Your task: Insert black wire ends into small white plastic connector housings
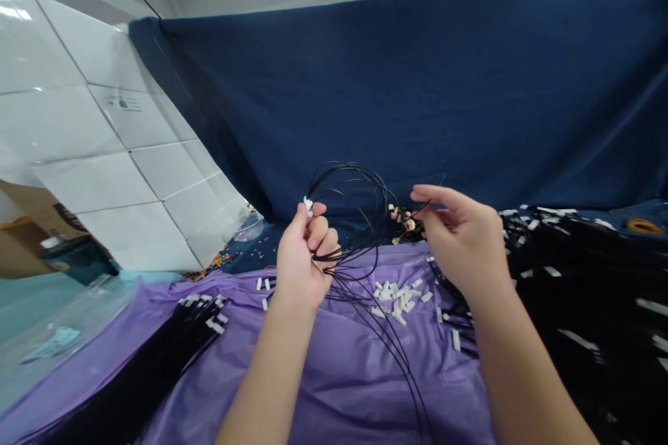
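My left hand is closed around a looped bundle of thin black cords. White tips poke up at its thumb, while loose cord tails hang over the purple cloth. To the right, my right hand is raised, with index finger stretched out and a thin dark cord end between its thumb and fingers. Whether that cord joins the bundle is hard to see. A small pile of white tags lies on the cloth below and between the hands.
Black cords with white ends are heaped at right, and another bundle lies at left. Small artificial flowers stand behind the hands. White boxes are stacked at left; a blue curtain hangs behind. A tape roll sits far right.
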{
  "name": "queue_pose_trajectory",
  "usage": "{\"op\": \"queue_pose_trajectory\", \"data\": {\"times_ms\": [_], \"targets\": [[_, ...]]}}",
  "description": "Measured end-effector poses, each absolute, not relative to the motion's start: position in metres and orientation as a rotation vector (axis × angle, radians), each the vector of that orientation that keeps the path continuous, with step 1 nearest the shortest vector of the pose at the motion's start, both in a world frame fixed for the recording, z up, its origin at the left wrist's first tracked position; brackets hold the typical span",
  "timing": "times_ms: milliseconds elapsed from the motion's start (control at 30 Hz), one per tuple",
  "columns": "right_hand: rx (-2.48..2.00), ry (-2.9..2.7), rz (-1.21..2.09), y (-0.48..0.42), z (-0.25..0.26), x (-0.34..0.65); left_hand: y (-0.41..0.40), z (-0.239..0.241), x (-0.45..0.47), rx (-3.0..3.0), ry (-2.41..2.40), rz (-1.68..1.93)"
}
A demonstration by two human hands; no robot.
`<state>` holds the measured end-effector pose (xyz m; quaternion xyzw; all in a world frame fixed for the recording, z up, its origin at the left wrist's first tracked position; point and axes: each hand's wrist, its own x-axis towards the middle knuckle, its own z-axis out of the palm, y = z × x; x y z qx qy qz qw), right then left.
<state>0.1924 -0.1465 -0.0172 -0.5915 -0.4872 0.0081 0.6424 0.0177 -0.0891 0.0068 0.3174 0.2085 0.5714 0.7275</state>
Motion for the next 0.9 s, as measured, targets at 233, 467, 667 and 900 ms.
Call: {"op": "queue_pose_trajectory", "data": {"times_ms": [233, 467, 667, 900], "targets": [[-0.659, -0.817, 0.451, -0.160, -0.002, 0.171, -0.090, 0.006, 0.021, 0.595, 0.441, 1.351], [-0.558, -1.001, 0.445, -0.171, -0.002, 0.159, -0.089, 0.006, 0.024, 0.579, 0.464, 1.349], [-0.648, -1.192, 0.308, -0.189, -0.001, 0.156, -0.095, 0.005, 0.030, 0.743, 0.510, 1.379], [-1.032, -1.427, -0.058, -0.179, -0.004, 0.159, -0.104, 0.002, 0.030, 0.922, 0.457, 1.362]]}}
